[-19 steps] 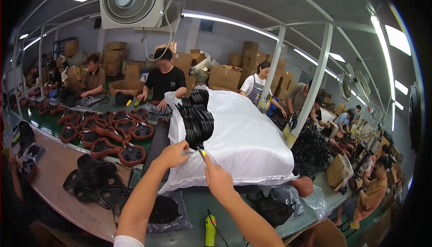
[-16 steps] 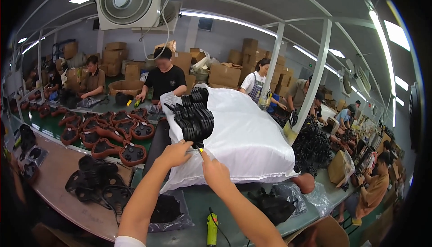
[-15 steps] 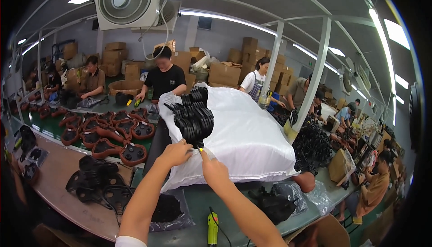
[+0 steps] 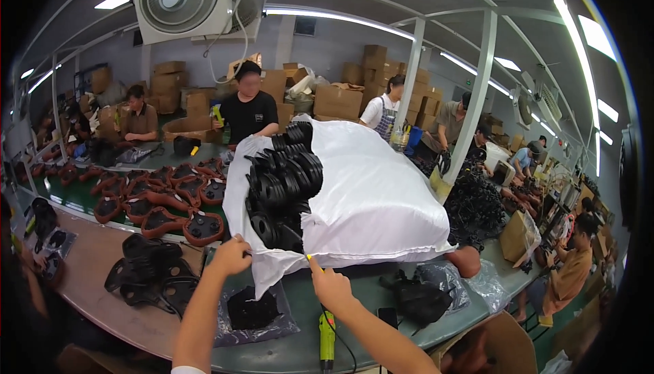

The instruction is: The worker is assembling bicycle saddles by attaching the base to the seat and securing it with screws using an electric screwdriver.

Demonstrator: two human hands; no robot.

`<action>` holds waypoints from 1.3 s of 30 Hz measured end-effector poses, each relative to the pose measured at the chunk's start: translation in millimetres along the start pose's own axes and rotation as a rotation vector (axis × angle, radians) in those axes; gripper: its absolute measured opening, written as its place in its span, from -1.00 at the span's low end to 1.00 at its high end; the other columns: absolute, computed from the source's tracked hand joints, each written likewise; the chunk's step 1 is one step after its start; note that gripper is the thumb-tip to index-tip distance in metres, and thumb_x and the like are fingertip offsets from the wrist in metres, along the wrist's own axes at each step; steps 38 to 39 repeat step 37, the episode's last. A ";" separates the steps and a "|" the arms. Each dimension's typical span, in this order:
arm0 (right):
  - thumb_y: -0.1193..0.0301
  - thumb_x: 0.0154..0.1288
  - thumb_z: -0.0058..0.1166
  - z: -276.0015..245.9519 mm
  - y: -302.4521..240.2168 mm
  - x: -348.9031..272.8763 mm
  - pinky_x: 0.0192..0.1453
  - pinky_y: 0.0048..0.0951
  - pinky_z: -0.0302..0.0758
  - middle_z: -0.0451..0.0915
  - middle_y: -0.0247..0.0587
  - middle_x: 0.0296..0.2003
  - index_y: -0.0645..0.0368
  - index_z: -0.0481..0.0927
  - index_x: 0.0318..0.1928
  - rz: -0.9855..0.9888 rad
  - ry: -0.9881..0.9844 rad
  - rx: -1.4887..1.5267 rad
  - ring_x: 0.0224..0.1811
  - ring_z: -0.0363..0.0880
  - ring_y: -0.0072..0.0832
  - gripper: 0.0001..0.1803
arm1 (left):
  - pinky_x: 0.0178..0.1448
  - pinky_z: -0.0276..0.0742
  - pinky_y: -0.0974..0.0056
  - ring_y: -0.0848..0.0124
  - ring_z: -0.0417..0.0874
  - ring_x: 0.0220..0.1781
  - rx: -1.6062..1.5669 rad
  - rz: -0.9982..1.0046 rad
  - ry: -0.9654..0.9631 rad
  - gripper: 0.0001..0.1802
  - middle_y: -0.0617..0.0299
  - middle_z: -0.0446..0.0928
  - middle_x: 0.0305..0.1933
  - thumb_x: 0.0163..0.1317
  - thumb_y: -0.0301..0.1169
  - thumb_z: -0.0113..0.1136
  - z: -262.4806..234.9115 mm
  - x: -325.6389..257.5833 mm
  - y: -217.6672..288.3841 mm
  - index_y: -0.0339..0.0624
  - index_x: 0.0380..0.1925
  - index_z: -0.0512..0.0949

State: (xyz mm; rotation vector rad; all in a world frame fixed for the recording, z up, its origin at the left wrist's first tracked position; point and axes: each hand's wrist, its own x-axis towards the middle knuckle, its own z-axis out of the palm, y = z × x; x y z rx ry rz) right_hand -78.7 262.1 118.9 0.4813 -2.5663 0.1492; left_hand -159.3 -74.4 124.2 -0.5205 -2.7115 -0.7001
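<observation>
Bare forearms, perhaps a white sleeve

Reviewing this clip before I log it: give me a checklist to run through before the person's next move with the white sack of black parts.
1. Left hand grips the sack's open edge: ok, fingers are closed on the white fabric.
2. Right hand has hold of the edge too: ok, it pinches the fabric, with something small and yellow at the fingertips.
3. White sack rests fully on the table: ok, it lies on its side.
4. Black parts stay inside: not ok, they bulge out of the mouth.
5. Yellow-handled tool out of the way: not ok, it lies right under the right forearm.
6. Sack tied or sealed: cannot tell.
</observation>
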 end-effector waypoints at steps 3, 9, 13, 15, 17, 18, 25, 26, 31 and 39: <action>0.28 0.49 0.16 0.8 0.9 7.8 -0.49 -0.03 0.65 0.65 -0.02 -0.48 0.00 0.46 0.48 -0.012 -0.015 0.023 -0.53 0.72 0.00 -0.41 | 0.29 0.64 -0.06 -0.07 0.71 0.19 0.013 0.042 -0.032 -0.45 -0.01 0.59 0.27 0.16 -0.14 0.32 14.3 -9.7 26.0 -0.16 0.12 0.68; 0.40 0.39 0.17 -0.5 -10.2 22.6 -0.46 -0.02 0.65 0.67 0.06 -0.32 -0.01 0.45 0.51 -0.056 -0.080 -0.006 -0.47 0.75 0.01 -0.34 | 0.32 0.61 -0.10 -0.16 0.67 0.24 -0.109 -0.101 0.003 -0.30 -0.05 0.53 0.34 0.19 -0.13 0.36 49.2 -11.1 30.3 -0.19 0.31 0.51; 0.43 0.36 0.17 0.9 -11.4 30.6 -0.47 -0.06 0.66 0.65 0.07 -0.24 -0.01 0.47 0.48 -0.034 -0.083 0.004 -0.48 0.75 -0.02 -0.34 | 0.28 0.63 -0.10 -0.16 0.66 0.25 -0.133 -0.136 0.117 -0.37 -0.08 0.53 0.34 0.20 -0.19 0.37 60.7 -9.1 55.0 -0.20 0.24 0.52; 0.41 0.36 0.18 -2.9 -16.5 32.3 -0.48 -0.09 0.66 0.62 0.03 -0.25 0.00 0.49 0.45 -0.041 -0.073 -0.038 -0.49 0.75 -0.07 -0.37 | 0.23 0.65 -0.10 -0.17 0.66 0.26 -0.160 0.021 0.316 -0.41 -0.11 0.51 0.36 0.19 -0.26 0.38 68.6 -11.7 72.7 -0.19 0.21 0.51; 0.40 0.36 0.18 -11.1 -19.3 31.8 -0.48 -0.12 0.66 0.62 0.01 -0.26 0.01 0.50 0.43 -0.059 -0.065 -0.050 -0.49 0.75 -0.09 -0.39 | 0.21 0.66 -0.09 -0.19 0.66 0.24 -0.122 0.116 0.268 -0.39 -0.10 0.50 0.38 0.19 -0.28 0.41 75.4 -12.8 89.5 -0.20 0.23 0.48; 0.40 0.36 0.18 -13.2 -19.3 31.6 -0.48 -0.14 0.66 0.61 -0.01 -0.26 0.01 0.51 0.42 -0.082 -0.056 -0.070 -0.49 0.76 -0.11 -0.40 | 0.21 0.66 -0.10 -0.20 0.66 0.24 -0.133 0.075 0.223 -0.36 -0.12 0.50 0.39 0.20 -0.26 0.43 78.7 -11.9 97.8 -0.21 0.25 0.47; 0.37 0.35 0.21 -0.1 -7.4 38.0 -0.51 -0.20 0.65 0.62 -0.04 -0.26 0.03 0.49 0.43 -0.051 -0.071 -0.028 -0.50 0.75 -0.16 -0.37 | -0.18 0.68 -0.04 -0.06 0.74 -0.18 0.059 0.024 0.242 -0.61 0.01 0.56 -0.05 0.24 -0.20 0.50 90.5 5.1 109.2 -0.18 -0.10 0.58; 0.36 0.34 0.21 1.3 -4.0 36.1 -0.52 -0.20 0.64 0.63 -0.05 -0.28 0.04 0.48 0.44 -0.083 -0.050 -0.017 -0.51 0.74 -0.18 -0.36 | -0.20 0.67 -0.03 -0.03 0.74 -0.19 0.050 0.055 0.234 -0.68 0.05 0.57 -0.09 0.26 -0.23 0.48 90.6 3.4 103.6 -0.16 -0.15 0.61; 0.38 0.32 0.20 -5.6 18.2 4.1 -0.56 -0.22 0.61 0.61 -0.10 -0.35 0.01 0.44 0.50 -0.180 -0.047 -0.022 -0.55 0.71 -0.22 -0.29 | -0.26 0.62 0.00 0.06 0.72 -0.30 -0.020 0.237 0.256 -0.82 0.11 0.57 -0.26 0.31 -0.29 0.44 93.3 -4.4 94.3 -0.13 -0.27 0.69; 0.37 0.31 0.20 -28.5 51.7 -24.1 -0.58 -0.23 0.61 0.52 -0.21 -0.43 -0.07 0.46 0.53 -0.205 -0.092 -0.053 -0.60 0.66 -0.30 -0.26 | -0.18 0.67 0.02 0.02 0.75 -0.26 -0.087 0.212 0.289 -0.76 0.10 0.62 -0.22 0.30 -0.24 0.48 132.0 -32.6 68.9 -0.18 -0.26 0.72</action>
